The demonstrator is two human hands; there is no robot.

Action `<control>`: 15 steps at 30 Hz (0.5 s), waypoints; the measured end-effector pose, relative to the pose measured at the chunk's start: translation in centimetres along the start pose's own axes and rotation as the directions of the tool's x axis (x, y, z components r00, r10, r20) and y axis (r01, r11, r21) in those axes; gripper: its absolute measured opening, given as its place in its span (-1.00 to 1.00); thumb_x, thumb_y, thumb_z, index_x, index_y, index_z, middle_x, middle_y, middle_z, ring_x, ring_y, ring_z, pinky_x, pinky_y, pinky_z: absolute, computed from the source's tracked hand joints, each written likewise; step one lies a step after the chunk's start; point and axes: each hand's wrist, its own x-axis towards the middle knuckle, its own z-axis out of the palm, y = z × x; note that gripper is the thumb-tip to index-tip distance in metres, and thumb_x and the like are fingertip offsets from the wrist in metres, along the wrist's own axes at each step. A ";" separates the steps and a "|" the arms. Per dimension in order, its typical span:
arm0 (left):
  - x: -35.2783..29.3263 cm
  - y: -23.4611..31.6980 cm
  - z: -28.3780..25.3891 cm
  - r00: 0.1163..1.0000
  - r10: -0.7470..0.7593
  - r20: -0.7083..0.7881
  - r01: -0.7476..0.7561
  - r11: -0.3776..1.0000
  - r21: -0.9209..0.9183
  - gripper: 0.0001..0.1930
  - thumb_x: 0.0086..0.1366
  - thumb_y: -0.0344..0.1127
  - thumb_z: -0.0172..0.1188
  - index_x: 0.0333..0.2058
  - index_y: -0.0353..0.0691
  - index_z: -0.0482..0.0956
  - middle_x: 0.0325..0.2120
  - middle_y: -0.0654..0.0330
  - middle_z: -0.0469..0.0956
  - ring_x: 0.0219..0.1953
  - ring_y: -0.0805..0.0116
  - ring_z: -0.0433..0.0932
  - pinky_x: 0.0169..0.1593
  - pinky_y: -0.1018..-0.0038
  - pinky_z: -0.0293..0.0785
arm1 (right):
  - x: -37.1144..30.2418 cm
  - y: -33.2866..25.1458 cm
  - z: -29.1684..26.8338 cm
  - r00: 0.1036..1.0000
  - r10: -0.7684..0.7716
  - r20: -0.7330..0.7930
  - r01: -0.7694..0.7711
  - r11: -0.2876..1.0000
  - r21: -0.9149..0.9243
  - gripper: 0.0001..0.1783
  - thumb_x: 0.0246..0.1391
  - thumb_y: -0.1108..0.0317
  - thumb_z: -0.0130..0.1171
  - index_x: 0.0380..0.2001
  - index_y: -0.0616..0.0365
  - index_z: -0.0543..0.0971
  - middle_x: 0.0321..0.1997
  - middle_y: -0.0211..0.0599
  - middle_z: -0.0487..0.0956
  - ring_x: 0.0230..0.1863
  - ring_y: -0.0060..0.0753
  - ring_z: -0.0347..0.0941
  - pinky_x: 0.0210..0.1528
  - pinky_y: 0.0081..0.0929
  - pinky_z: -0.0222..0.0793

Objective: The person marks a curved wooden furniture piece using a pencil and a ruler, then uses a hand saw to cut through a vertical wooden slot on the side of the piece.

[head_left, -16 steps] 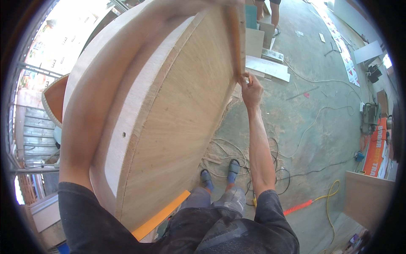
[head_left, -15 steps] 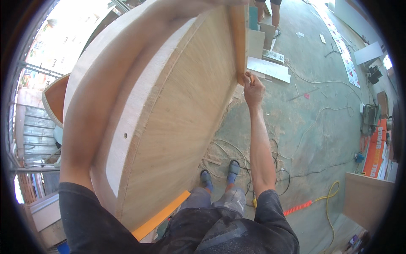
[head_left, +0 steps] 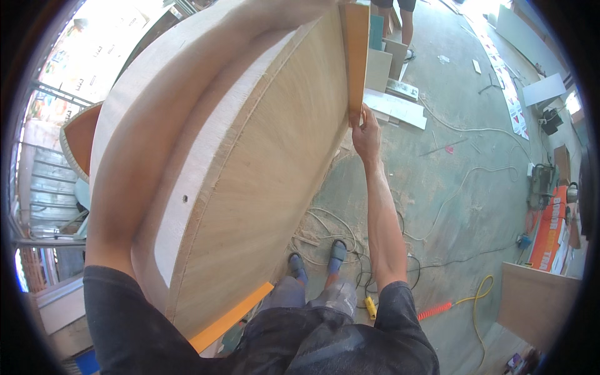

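A large curved wooden panel [head_left: 269, 144] stands before me, with a pale plywood edge and a whitish top surface [head_left: 165, 244]. Along its far right end runs a narrow orange-yellow strip [head_left: 355, 62], close against the panel. My right hand [head_left: 367, 132] is closed with its fingers at the strip's lower end, thumb and fingertips pressed to it. Stretched across the white top, my left arm reaches to the strip's upper end. There my left hand [head_left: 315, 9] lies at the picture's top edge, its fingers too blurred and cut off to read. Another orange-yellow strip [head_left: 231, 317] lies along the panel's near end.
Cables [head_left: 334, 228] and sawdust lie on the green floor around my feet. A yellow-and-red coiled hose [head_left: 434, 310] is at the lower right. White boards [head_left: 395, 107] lie beyond my right hand, near another person's legs [head_left: 405, 22]. A brown board [head_left: 539, 303] stands at the right.
My right hand has turned and moved slightly left, its fingers now up against the strip's lower end. More of the strip's broad face shows. My left arm stays across the panel.
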 end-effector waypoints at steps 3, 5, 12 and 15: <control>-1.2 -1.3 -1.8 0.997 -0.033 -0.069 0.038 0.996 0.081 -0.63 0.45 -0.18 0.08 -0.04 -0.38 0.66 -0.11 -0.12 0.70 0.01 0.05 0.64 0.15 0.21 0.47 | 0.1 -4.3 1.5 0.999 -0.026 0.030 0.026 1.000 0.000 -0.56 0.33 0.07 0.26 0.17 0.01 0.61 0.00 -0.06 0.69 -0.05 -0.04 0.66 -0.02 -0.17 0.52; 0.5 -1.7 -0.5 1.000 0.000 -0.018 0.001 0.996 0.084 -0.62 0.45 -0.17 0.07 -0.04 -0.37 0.66 -0.11 -0.14 0.69 0.01 0.02 0.63 0.15 0.20 0.46 | 1.5 -3.5 -1.9 0.996 0.033 0.079 -0.024 0.993 -0.114 -0.57 0.29 0.05 0.31 0.12 -0.01 0.66 -0.05 -0.11 0.72 -0.11 -0.05 0.68 -0.06 -0.21 0.53; 0.3 -1.4 -0.8 0.998 0.027 -0.059 -0.022 0.997 0.080 -0.64 0.43 -0.20 0.08 -0.07 -0.39 0.66 -0.13 -0.14 0.69 0.00 0.04 0.64 0.14 0.21 0.47 | -5.7 5.6 -10.1 0.857 0.263 -0.443 -0.245 0.965 0.098 -0.67 0.31 0.11 0.35 -0.09 0.16 0.66 -0.35 -0.51 0.62 -0.46 -0.72 0.36 -0.41 -0.59 0.28; -0.7 -2.1 -1.6 0.999 -0.029 -0.043 0.032 0.997 0.073 -0.66 0.42 -0.21 0.10 -0.09 -0.39 0.67 -0.13 -0.12 0.69 -0.01 0.04 0.64 0.14 0.20 0.47 | -12.6 9.5 -15.3 0.803 0.466 -0.372 -0.319 0.862 0.394 -0.74 0.34 0.15 0.31 -0.12 0.10 0.61 -0.34 -0.61 0.52 -0.50 -0.78 0.26 -0.52 -0.62 0.12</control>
